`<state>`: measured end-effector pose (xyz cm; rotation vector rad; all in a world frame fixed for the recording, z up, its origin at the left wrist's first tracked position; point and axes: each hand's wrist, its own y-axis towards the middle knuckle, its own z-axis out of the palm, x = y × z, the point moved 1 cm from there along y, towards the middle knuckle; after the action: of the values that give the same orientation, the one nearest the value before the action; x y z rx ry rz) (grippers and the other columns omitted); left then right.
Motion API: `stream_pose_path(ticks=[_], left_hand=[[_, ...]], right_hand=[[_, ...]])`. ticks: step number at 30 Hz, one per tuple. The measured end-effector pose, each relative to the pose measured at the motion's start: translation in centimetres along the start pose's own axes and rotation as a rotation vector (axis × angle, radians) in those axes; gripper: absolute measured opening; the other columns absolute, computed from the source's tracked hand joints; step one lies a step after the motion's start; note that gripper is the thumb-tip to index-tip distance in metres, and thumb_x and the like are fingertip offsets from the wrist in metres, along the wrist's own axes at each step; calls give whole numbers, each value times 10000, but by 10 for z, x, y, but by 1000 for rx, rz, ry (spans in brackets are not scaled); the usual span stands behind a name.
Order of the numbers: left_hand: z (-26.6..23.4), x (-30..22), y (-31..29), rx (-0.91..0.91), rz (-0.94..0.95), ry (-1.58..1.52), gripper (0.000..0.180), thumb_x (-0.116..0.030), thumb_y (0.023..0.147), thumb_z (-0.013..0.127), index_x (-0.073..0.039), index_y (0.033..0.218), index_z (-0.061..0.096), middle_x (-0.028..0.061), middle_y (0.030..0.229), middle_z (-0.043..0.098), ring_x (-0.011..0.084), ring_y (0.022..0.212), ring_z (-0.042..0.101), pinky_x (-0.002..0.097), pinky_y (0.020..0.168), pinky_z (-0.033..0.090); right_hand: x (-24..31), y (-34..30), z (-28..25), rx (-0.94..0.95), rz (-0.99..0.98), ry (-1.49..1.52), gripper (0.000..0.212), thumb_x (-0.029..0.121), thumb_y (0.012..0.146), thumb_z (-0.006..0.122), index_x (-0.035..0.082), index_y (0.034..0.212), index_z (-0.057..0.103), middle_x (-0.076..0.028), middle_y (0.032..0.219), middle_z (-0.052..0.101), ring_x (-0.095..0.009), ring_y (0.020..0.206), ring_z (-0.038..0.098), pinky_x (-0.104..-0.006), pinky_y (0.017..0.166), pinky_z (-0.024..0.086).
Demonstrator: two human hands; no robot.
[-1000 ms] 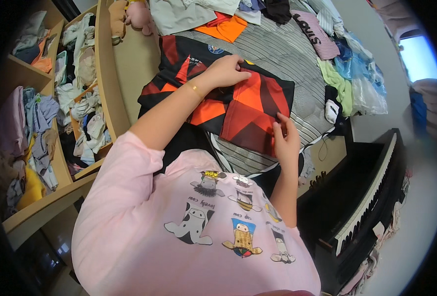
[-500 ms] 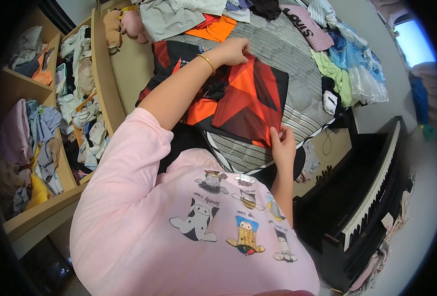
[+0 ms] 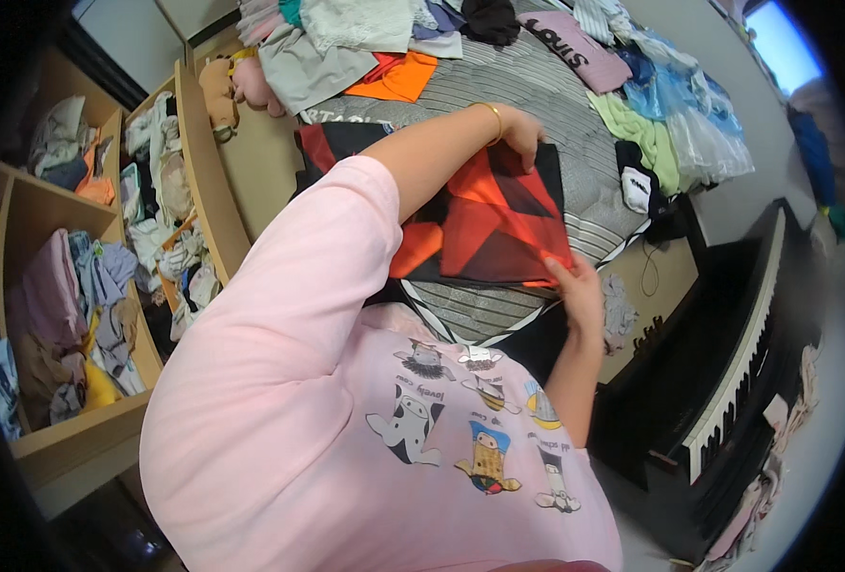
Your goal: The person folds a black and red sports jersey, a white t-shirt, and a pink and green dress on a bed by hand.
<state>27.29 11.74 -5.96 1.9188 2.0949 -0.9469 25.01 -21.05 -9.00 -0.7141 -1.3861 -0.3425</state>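
A black sports shirt with red and orange angular patches point(image 3: 503, 224) lies partly folded on the grey striped mattress point(image 3: 479, 307). My left hand point(image 3: 522, 135), with a gold bangle at the wrist, reaches across it to its far right part. Its fingers are bent down and closed at the cloth, and their tips are partly hidden. At the near right corner, my right hand point(image 3: 578, 289) pinches the shirt's edge between thumb and fingers. My left forearm and pink sleeve cover part of the shirt's left side.
Piled clothes point(image 3: 360, 43) lie at the mattress's far side, with a pink folded garment point(image 3: 580, 50), green cloth point(image 3: 637, 143) and clear plastic bags point(image 3: 703, 138) at right. A wooden drawer of clothes point(image 3: 217, 162) stands left, beside plush toys point(image 3: 251, 84). A black keyboard piano point(image 3: 699, 362) stands right.
My left hand has moved right and slightly nearer, from the shirt's far middle to its far right part. My right hand keeps its hold at the near corner. The view has shifted slightly.
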Motion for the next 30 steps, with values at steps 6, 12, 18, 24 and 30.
stream_pose_path(ticks=[6, 12, 18, 24, 30], left_hand=[[-60, -56, 23, -301, 187, -182, 848, -336, 748, 882, 25, 1438, 547, 184, 1349, 650, 289, 1241, 606, 369, 1055, 469], [-78, -54, -34, -409, 452, -394, 274, -120, 934, 688, -76, 1203, 654, 71, 1034, 689, 146, 947, 639, 290, 846, 525], [-5, 10, -151, -567, 535, 69, 225, 31, 678, 657, -56, 884, 688, 79, 953, 683, 294, 978, 660, 395, 840, 530], [87, 58, -213, -570, 411, 172, 386, 49, 666, 638, -48, 1034, 704, 99, 1185, 691, 329, 1162, 630, 421, 995, 506], [83, 57, -222, -592, 410, 172, 486, -6, 695, 660, -58, 1178, 684, 115, 1310, 657, 338, 1200, 615, 421, 1036, 491]], right_hand=[[59, 4, -75, -393, -336, -141, 191, 106, 948, 732, 26, 1115, 683, 1, 951, 696, -98, 835, 628, -258, 805, 502], [109, -37, -1, -647, -763, -583, 150, 56, 862, 785, 3, 977, 703, -57, 975, 707, -143, 897, 647, -268, 832, 492], [34, -58, 78, -113, -908, -871, 365, 13, 725, 757, 64, 1085, 727, -105, 1182, 722, -322, 1128, 680, -423, 963, 524], [-27, -59, 99, 207, -981, -1023, 478, 122, 708, 797, 65, 1174, 710, -101, 1301, 676, -293, 1273, 613, -420, 1022, 488], [-1, -67, 99, 353, -829, -995, 560, 80, 705, 755, 40, 1256, 658, -136, 1408, 608, -322, 1345, 557, -447, 1100, 464]])
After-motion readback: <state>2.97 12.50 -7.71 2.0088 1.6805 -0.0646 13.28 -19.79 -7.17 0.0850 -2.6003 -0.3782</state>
